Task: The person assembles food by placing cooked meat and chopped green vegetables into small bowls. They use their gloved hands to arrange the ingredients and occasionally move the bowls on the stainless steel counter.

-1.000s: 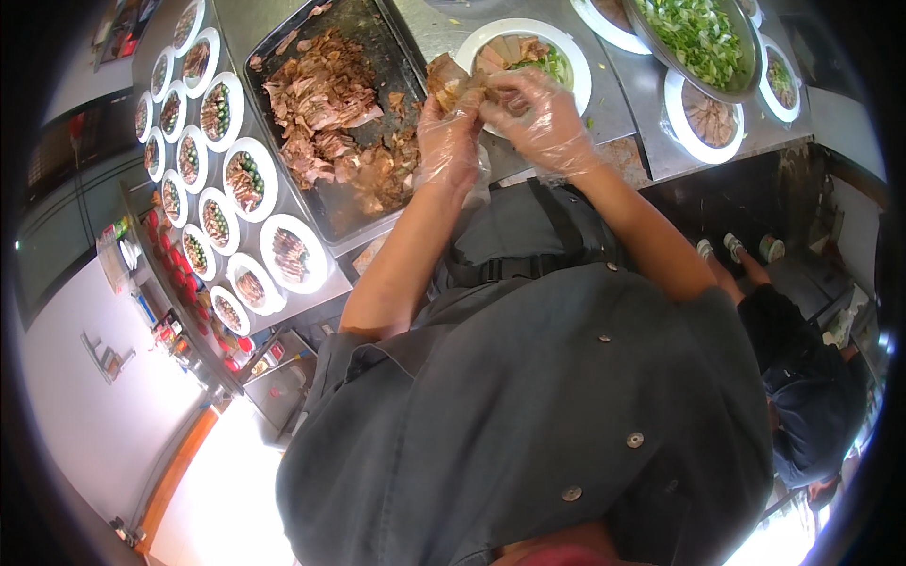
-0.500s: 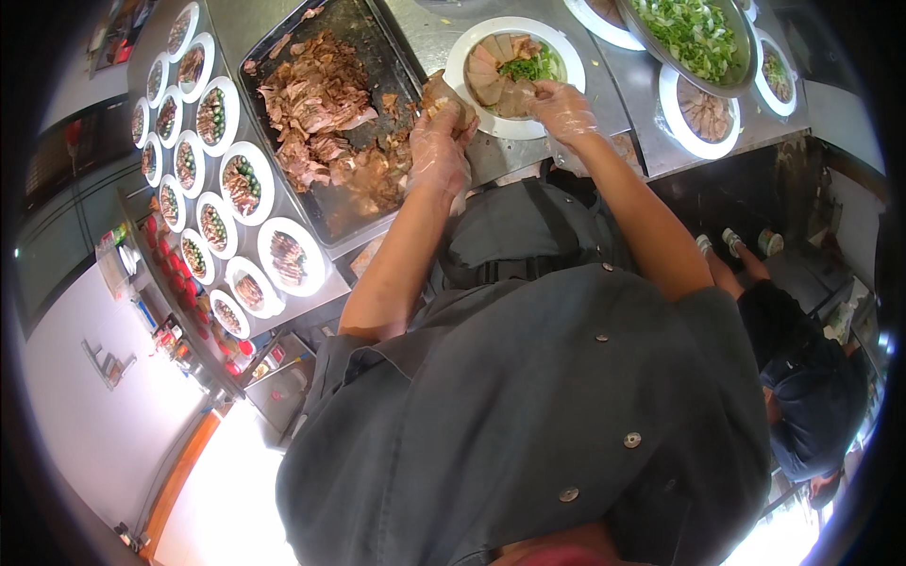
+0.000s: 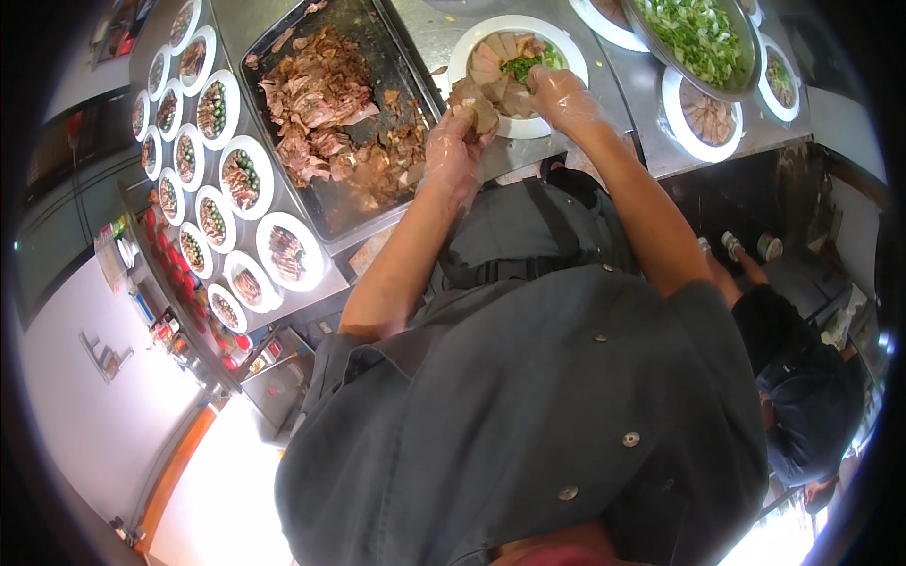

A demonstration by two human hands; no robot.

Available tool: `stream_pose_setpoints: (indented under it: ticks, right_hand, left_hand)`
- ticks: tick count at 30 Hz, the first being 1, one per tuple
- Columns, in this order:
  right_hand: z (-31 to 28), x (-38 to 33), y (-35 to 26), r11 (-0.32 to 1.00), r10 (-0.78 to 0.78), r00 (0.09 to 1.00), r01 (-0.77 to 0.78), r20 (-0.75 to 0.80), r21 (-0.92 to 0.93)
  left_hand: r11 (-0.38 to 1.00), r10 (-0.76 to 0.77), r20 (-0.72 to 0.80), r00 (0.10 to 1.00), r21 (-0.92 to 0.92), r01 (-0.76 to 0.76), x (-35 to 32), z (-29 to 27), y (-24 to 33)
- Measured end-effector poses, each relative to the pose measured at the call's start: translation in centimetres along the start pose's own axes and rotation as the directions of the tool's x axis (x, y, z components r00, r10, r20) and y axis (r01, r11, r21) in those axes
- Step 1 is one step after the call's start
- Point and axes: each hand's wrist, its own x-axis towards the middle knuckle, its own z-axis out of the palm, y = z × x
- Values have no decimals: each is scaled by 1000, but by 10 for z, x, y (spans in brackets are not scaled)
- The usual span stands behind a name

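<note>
Logging the head view from my station: left hand (image 3: 453, 156) and right hand (image 3: 564, 99) both wear thin clear gloves and work at one white plate (image 3: 518, 23).

Left: fingers curled round meat (image 3: 475, 108), a brown clump of slices, held at the plate's lower-left edge and partly over it. Right: fingers drawn together, tips pointing down at the plate's right inner side, close by the greens (image 3: 525, 66). I cannot tell whether they pinch anything.

On the plate, pale slices (image 3: 487, 62) fan round the left of the greens.

Left of the plate, on the steel table (image 3: 434, 26), I note a black tray (image 3: 394, 61) carrying a brown meat pile (image 3: 316, 104). Further left, filled plates (image 3: 316, 259) stand in rows. Upper right, a metal bowl (image 3: 758, 61) of chopped leaves (image 3: 694, 42) overhangs another plate of slices (image 3: 706, 113).

Far right, well apart from both hands, I see a co-worker (image 3: 797, 406) in dark clothing.
</note>
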Motion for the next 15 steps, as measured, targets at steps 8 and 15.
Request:
stream_pose_setpoints:
  ticks: [8, 15]
  right_hand:
    - [-7, -19, -15, 993, 32, 999, -30, -20, 118]
    - [6, -48, -46, 865, -7, 1000, 13, -13, 502]
  left_hand:
    - [981, 78, -44, 996, 184, -68, -3, 7, -1]
    - [880, 70, 47, 996, 468, -84, -5, 6, -11]
